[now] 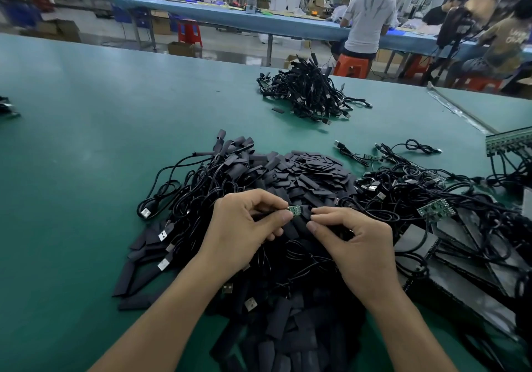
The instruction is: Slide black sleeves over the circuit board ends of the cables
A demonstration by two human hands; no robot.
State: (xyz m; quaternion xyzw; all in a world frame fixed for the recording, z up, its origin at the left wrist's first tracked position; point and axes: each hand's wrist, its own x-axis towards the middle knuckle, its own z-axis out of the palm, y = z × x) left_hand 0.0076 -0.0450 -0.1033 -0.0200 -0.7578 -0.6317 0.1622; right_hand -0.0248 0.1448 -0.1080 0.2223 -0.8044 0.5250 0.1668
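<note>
Pinching the little green circuit board (294, 210) between thumb and first finger, the left hand (247, 227) holds it over the heap of loose sleeves (311, 176) on the green table (86, 141). The right hand (354, 245) pinches one black sleeve (306, 214) right at the board's end. This looks like the start of fitting the sleeve on, so next the right hand likely must line up the open mouth and push it straight over the board.
</note>
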